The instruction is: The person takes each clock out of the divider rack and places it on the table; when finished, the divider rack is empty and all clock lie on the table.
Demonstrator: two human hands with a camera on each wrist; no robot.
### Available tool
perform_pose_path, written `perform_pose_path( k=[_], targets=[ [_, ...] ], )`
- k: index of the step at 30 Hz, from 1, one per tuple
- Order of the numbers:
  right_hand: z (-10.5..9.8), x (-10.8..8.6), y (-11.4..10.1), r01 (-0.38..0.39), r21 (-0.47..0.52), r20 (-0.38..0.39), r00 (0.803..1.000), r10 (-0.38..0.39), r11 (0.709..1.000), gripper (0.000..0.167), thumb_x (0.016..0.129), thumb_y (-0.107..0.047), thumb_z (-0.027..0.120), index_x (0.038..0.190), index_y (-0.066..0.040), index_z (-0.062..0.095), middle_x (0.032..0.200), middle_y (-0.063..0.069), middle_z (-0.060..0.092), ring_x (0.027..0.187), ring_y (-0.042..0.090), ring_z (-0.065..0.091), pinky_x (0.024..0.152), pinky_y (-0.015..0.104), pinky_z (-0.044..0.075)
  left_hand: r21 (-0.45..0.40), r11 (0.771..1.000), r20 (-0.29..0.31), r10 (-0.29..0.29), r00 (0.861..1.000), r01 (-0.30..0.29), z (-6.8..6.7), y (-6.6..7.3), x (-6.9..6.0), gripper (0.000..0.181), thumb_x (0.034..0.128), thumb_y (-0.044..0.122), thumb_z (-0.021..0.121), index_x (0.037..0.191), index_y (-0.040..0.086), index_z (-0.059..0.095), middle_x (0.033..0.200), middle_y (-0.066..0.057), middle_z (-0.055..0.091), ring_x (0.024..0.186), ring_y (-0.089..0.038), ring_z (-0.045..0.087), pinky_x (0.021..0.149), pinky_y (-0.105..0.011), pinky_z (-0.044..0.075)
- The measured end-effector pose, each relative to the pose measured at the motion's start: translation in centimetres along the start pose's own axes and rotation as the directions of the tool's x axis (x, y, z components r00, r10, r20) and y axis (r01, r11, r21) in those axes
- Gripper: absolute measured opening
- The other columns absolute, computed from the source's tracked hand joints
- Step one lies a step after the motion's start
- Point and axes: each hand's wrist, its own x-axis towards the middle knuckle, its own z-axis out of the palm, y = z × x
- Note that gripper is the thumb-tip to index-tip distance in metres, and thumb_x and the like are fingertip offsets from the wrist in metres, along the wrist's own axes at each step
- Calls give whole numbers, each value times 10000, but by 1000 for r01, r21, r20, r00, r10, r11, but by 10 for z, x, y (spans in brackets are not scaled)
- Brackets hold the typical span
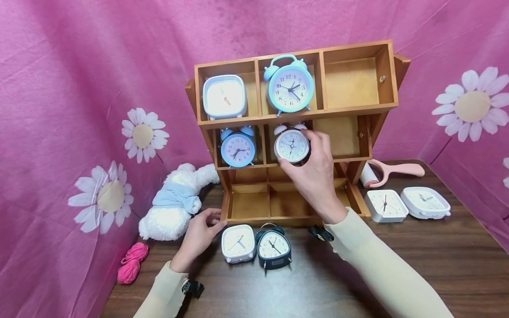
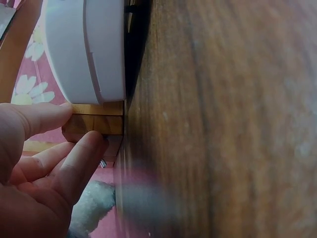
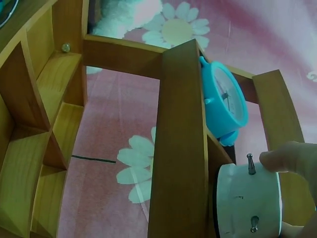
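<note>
In the head view my right hand grips a white twin-bell clock by its rim, thumb below and fingers above, at the middle compartment of the wooden shelf's second tier. The right wrist view shows that white clock side-on, with part of my right hand at its edge. My left hand touches the lower left corner of the wooden shelf. Seen from the left wrist, my left hand holds the shelf's wooden corner between thumb and fingers, beside a white clock.
Blue clocks and a white-faced clock occupy other compartments. A white clock and a dark clock stand in front. Right: two white clocks and a lint roller. Left: plush toy, pink yarn.
</note>
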Motion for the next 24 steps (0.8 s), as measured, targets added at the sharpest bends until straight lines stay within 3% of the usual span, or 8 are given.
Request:
perform_pose_path(
  k=[15, 24],
  targets=[
    [-19, -15, -1, 39, -43, 42, 998, -37, 998, 861, 773, -172, 994, 1518, -5, 596, 1491, 220, 552, 1335, 391, 598, 1091, 528, 482, -4, 1000, 5, -5, 1000, 5, -1, 0, 0, 314, 1007, 152, 848, 1295, 54, 772, 1176, -113, 841, 1040, -235, 796, 830, -310, 592],
    [-26, -23, -1, 15, -61, 69, 998, -11, 998, 864, 776, -178, 1009, 1520, -17, 600, 1464, 215, 569, 1309, 384, 595, 1050, 522, 479, -7, 1000, 3, -7, 1000, 7, -1, 0, 0, 314, 1004, 151, 850, 1294, 57, 774, 1168, -111, 843, 1038, -232, 798, 827, -301, 592]
  ],
)
